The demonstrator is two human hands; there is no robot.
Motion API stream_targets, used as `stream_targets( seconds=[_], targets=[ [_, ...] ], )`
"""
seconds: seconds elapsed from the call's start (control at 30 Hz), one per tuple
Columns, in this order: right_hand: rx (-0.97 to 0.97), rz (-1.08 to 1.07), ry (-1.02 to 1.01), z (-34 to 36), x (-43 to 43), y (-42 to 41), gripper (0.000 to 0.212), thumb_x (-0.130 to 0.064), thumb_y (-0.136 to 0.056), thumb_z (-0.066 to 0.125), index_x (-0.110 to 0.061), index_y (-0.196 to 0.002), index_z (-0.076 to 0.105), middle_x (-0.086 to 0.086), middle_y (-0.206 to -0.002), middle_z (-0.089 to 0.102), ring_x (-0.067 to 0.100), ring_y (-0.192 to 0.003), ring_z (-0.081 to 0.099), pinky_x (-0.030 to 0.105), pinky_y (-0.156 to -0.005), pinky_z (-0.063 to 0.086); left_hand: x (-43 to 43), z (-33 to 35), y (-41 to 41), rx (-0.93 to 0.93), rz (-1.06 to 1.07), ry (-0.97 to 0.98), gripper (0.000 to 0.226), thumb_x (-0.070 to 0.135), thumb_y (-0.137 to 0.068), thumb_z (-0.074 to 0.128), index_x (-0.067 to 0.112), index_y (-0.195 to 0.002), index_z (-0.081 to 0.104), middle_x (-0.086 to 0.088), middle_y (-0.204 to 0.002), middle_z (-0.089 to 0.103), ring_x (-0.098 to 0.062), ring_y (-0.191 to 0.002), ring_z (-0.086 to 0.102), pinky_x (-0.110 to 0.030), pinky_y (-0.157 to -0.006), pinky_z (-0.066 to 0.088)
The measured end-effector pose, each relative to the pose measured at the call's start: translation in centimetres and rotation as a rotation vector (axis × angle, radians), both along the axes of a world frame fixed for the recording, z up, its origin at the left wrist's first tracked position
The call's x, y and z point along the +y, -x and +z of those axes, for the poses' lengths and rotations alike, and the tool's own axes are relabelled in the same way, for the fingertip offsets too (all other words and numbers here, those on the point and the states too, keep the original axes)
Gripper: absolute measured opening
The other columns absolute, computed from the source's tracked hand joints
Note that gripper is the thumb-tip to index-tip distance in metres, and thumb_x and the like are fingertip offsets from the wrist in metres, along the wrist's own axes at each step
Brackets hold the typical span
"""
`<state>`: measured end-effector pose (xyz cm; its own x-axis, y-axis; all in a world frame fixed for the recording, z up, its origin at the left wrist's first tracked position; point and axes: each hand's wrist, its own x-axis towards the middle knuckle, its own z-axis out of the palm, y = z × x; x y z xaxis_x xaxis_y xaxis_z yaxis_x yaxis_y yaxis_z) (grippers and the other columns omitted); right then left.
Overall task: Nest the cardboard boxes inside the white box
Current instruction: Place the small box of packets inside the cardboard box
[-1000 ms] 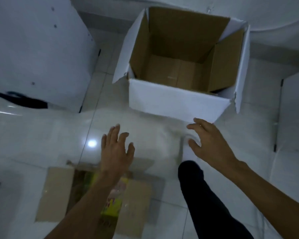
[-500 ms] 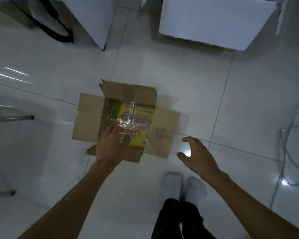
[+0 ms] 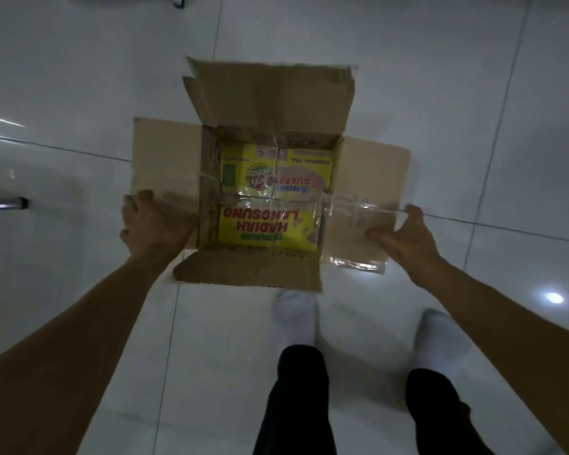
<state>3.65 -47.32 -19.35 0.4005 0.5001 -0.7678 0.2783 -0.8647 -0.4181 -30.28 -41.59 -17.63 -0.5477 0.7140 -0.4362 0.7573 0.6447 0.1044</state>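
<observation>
A brown cardboard box [image 3: 273, 96] stands open on the white tiled floor, its four flaps spread out. Yellow printed flaps of a smaller box [image 3: 270, 208] show inside it. My left hand [image 3: 151, 221] grips the near end of the left flap, fingers curled over its edge. My right hand [image 3: 404, 234] holds the near end of the right flap, which has clear tape stuck along it. The white box is out of view.
My two feet in white socks [image 3: 296, 310] stand just behind the box's near flap. A metal tube end [image 3: 4, 204] pokes in at the left edge. A dark corner of furniture [image 3: 178, 0] shows at the top.
The view has dropped from the white box to straight down over the cardboard box. Both hands have moved out to its side flaps and closed on them.
</observation>
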Motion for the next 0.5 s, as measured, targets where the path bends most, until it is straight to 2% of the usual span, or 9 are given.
stream_targets(
  seconds=[0.07,0.1,0.2,0.27,0.33,0.37,0.4,0.47,0.5],
  targets=[
    [0.0,-0.103,0.016,-1.3,0.4,0.4,0.09,-0.021,-0.068,0.078,-0.012,-0.14,0.025,0.004,-0.107,0.051,0.021,-0.095,0.054,0.029,-0.078,0.043,0.7,-1.7,0.8,0.02,0.017,0.005,0.094,0.043,-0.058,0.075,0.015,-0.136,0.032,-0.013,-0.148,0.031,-0.03,-0.137,0.028,-0.055,-0.109,0.024],
    [0.008,-0.146,0.012,-1.7,0.6,0.6,0.088,-0.021,-0.066,0.079,-0.012,-0.138,0.028,0.006,-0.11,0.054,0.023,-0.096,0.056,0.031,-0.081,0.047,1.0,-2.3,1.2,-0.028,0.055,-0.004,0.097,0.046,-0.057,0.077,0.016,-0.136,0.03,-0.013,-0.148,0.031,-0.031,-0.137,0.029,-0.057,-0.109,0.024],
    [-0.07,-0.166,-0.03,-1.9,0.8,0.9,0.068,-0.024,-0.064,0.079,-0.014,-0.123,0.048,0.009,-0.113,0.063,0.026,-0.101,0.062,0.039,-0.089,0.052,1.7,-3.1,2.3,-0.196,0.222,-0.005,0.104,0.052,-0.058,0.078,0.015,-0.139,0.025,-0.015,-0.141,0.043,-0.037,-0.127,0.043,-0.055,-0.105,0.034],
    [-0.162,-0.129,-0.052,-1.0,1.0,0.8,0.049,-0.027,-0.066,0.074,-0.015,-0.111,0.058,0.009,-0.109,0.066,0.024,-0.094,0.063,0.035,-0.081,0.053,2.1,-2.3,2.9,-0.134,0.307,-0.056,0.09,0.047,-0.062,0.077,0.01,-0.134,0.037,-0.016,-0.131,0.053,-0.035,-0.116,0.053,-0.044,-0.097,0.044],
    [-0.173,-0.108,-0.085,0.7,1.3,0.8,0.023,-0.024,-0.069,0.069,-0.016,-0.09,0.066,0.009,-0.094,0.069,0.019,-0.076,0.062,0.027,-0.064,0.05,2.3,-0.8,3.1,-0.116,0.302,-0.141,0.054,0.041,-0.068,0.073,0.007,-0.108,0.06,-0.014,-0.107,0.067,-0.031,-0.095,0.061,-0.031,-0.075,0.047],
    [-0.142,-0.097,-0.098,1.7,1.6,1.0,0.014,-0.022,-0.07,0.066,-0.015,-0.082,0.066,0.01,-0.088,0.069,0.021,-0.072,0.062,0.028,-0.062,0.05,2.2,0.1,2.8,-0.175,0.276,-0.164,0.035,0.039,-0.07,0.072,0.008,-0.087,0.065,-0.011,-0.088,0.069,-0.029,-0.083,0.062,-0.026,-0.065,0.044],
    [-0.112,-0.073,-0.11,2.8,1.9,1.3,0.013,-0.021,-0.072,0.064,-0.01,-0.08,0.065,0.012,-0.086,0.069,0.026,-0.074,0.063,0.033,-0.063,0.053,2.2,1.2,2.3,-0.248,0.239,-0.161,0.027,0.038,-0.073,0.07,0.012,-0.07,0.064,-0.007,-0.072,0.066,-0.027,-0.073,0.062,-0.023,-0.058,0.041],
    [-0.111,0.019,-0.156,4.9,2.7,2.2,0.014,-0.02,-0.078,0.06,-0.006,-0.081,0.06,0.015,-0.083,0.068,0.033,-0.077,0.064,0.042,-0.067,0.055,1.9,3.3,1.0,-0.35,0.142,-0.139,0.034,0.04,-0.078,0.067,0.014,-0.058,0.061,-0.006,-0.06,0.063,-0.026,-0.062,0.061,-0.022,-0.051,0.042],
    [-0.146,0.055,-0.195,6.0,3.1,2.5,0.013,-0.02,-0.08,0.058,-0.008,-0.075,0.056,0.013,-0.077,0.065,0.031,-0.074,0.061,0.039,-0.063,0.052,1.8,4.3,0.3,-0.349,0.091,-0.148,0.039,0.041,-0.08,0.064,0.009,-0.058,0.061,-0.011,-0.059,0.063,-0.027,-0.06,0.061,-0.026,-0.051,0.045]
  ],
)
